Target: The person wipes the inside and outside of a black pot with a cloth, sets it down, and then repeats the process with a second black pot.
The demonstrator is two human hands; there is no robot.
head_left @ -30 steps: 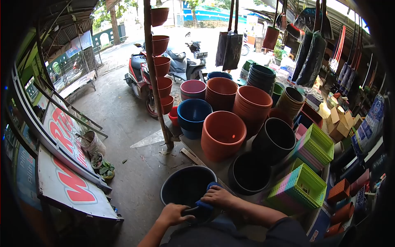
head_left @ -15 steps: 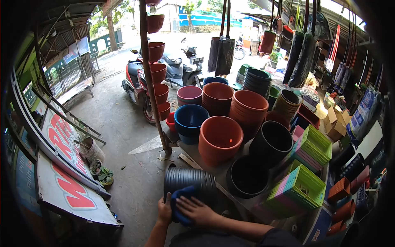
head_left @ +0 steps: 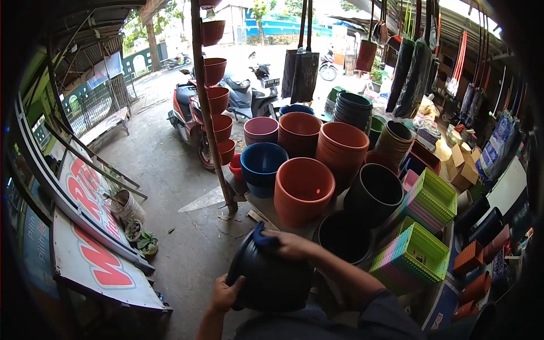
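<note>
A black plastic pot [head_left: 277,277] is tilted in front of me, close to my body. My left hand [head_left: 226,292] grips its rim at the lower left, thumb on the outer side. At the pot's upper edge my right hand [head_left: 292,245] presses a dark blue cloth [head_left: 264,237] against the surface. The fingers of that hand are bent over the cloth and partly hidden. Just right of the pot, another black pot [head_left: 344,235] stands on the display table, behind my right forearm.
Stacked orange pots [head_left: 304,190], a blue pot [head_left: 263,164] and green baskets [head_left: 419,249] crowd the table to the right. A wooden post [head_left: 209,122] with small hanging pots rises ahead. A white sign [head_left: 107,263] leans at the left. Motorbikes [head_left: 190,113] are parked beyond.
The black pot has been turned from lying sideways to a tilt closer to me. My right hand and the cloth have moved up to its upper edge; my left hand now holds the rim.
</note>
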